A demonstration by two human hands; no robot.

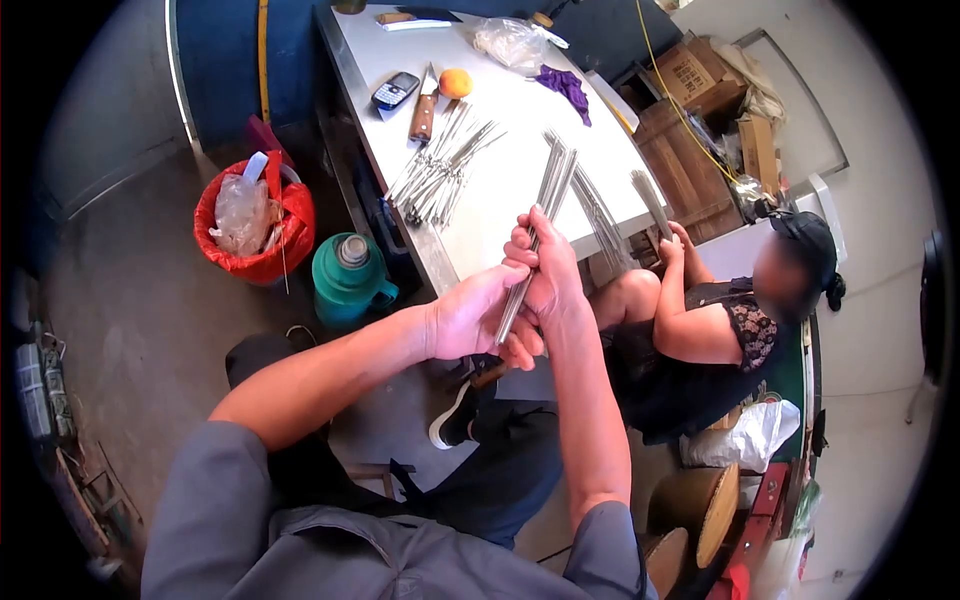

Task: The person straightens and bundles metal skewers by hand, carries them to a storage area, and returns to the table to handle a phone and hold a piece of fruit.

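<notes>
A bundle of thin metal rods (555,180) slants up over the table's front edge. My right hand (548,262) is closed around it, the thumb lying along the rods. At the lower end, my left hand (472,308) is wrapped about the same bundle, palm turned up and fingers curled. On the tabletop to the left lies a loose pile of metal rods (440,175), pointing in mixed directions. More rods (600,215) lie side by side just right of my hands. A co-worker's hands (675,243) hold another rod bundle (648,195).
On the white table (500,225) are a wood-handled knife (423,115), a phone (396,91), an orange fruit (456,83), a plastic bag (510,45) and purple cloth (566,92). A red-lined bin (255,220) and green jug (348,280) stand left. The co-worker (700,320) sits right.
</notes>
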